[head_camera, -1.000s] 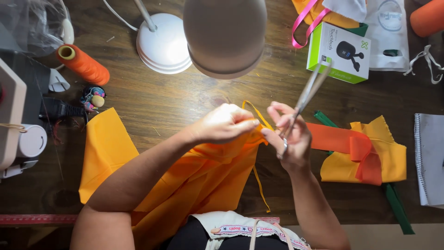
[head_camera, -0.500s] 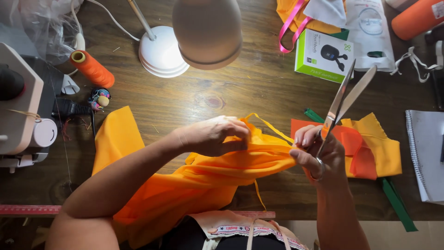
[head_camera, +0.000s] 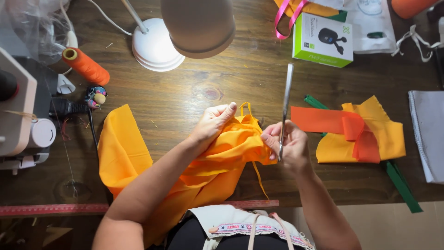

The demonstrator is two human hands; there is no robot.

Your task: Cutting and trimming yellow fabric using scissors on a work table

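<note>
Head view: my left hand (head_camera: 213, 124) pinches the orange cloth (head_camera: 217, 159); my right hand (head_camera: 287, 146) grips scissors (head_camera: 286, 104), blades seemingly closed; trimming looks unfinished.

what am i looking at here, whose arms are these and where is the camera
The camera sits on a person's head and looks straight down, so the two bare arms coming up from the bottom edge are that person's own. There is no machine doing the work.

The left hand bunches up a big piece of orange-yellow fabric. The right hand holds a pair of scissors, blades closed and pointing away from the body, beside the fabric's edge.

All of it lies on a dark wooden table. Also there: a white desk lamp shining down, a spool of orange thread, part of a sewing machine at the left edge, a green and white box, and folded yellow and orange cloth pieces at the right.
</note>
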